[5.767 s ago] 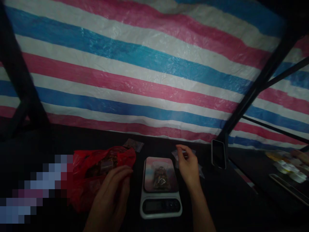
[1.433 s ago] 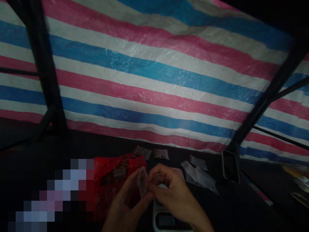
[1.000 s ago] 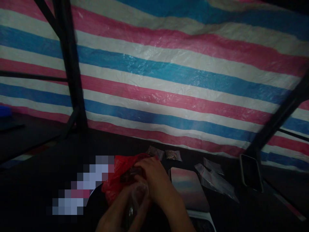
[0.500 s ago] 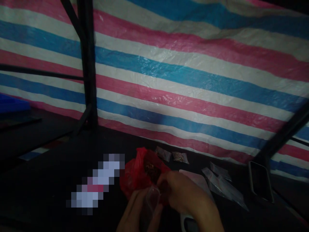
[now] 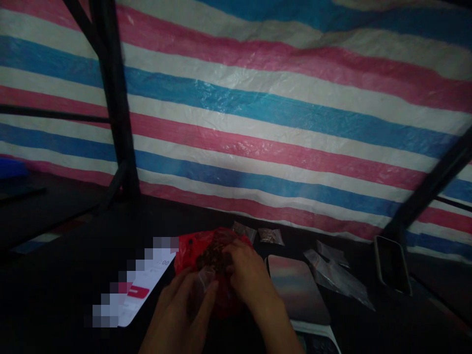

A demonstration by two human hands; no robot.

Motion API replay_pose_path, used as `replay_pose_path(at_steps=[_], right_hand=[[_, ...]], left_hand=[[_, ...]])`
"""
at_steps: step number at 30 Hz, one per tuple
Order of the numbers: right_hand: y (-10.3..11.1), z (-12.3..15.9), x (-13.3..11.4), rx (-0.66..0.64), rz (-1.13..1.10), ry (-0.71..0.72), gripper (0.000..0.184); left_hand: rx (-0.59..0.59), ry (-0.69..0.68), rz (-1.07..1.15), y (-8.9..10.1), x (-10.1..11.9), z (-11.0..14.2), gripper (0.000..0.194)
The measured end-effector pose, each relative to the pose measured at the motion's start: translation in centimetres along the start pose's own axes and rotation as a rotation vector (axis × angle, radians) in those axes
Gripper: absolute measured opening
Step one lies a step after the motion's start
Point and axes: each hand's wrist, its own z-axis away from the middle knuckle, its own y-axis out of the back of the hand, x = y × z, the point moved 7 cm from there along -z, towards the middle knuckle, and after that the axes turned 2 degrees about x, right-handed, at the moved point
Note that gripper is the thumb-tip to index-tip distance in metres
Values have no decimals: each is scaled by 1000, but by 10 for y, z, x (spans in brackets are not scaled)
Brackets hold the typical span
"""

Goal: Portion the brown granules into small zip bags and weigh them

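My left hand (image 5: 180, 300) is closed on a small clear plastic bag (image 5: 206, 276), its mouth standing up between thumb and fingers. Beside it, a red plastic bag (image 5: 191, 246) lies spread open on the dark table. Small brown pieces (image 5: 216, 258) are heaped inside; the dim light hides their kind. My right hand (image 5: 247, 273) reaches into the red bag from the right, fingers curled down at the heap. Its fingertips are partly hidden among the pieces, so what they hold cannot be made out.
Right of my right hand is a small scale (image 5: 298, 287) with a flat metal plate. Flat clear bags (image 5: 339, 275) and a dark phone (image 5: 393, 265) lie farther right. Filled small bags (image 5: 271, 236) sit behind. A lit phone screen (image 5: 143, 280) is at left; striped sheeting (image 5: 258, 132) hangs behind.
My right hand has moved from the small clear bag's mouth onto the heap in the red bag. The red bag now lies flatter and wider, and the scale's plate is uncovered. The view has shifted slightly.
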Motion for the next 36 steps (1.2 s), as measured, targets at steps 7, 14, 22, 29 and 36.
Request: replay_pose_path(at_steps=[7,14,22,29,36], right_hand=[[-11,-2,-7,-41,-128,41,48],[-21,-4,1,-16,-380,33,58],[-24,-10,17,-42,-690,-84,38],[11,4,12,-14,-913,-15,34],[34,21,-27,77,-654,140,44]], left_hand=[[-76,275,264,-7,7,-10,60],[-29,365,367,1,-3,-8,62],[-32,266,339,7,-6,-12,69],[54,-80,-7,7,-5,-20,57],[55,-172,-55,-4,-4,-24,44]])
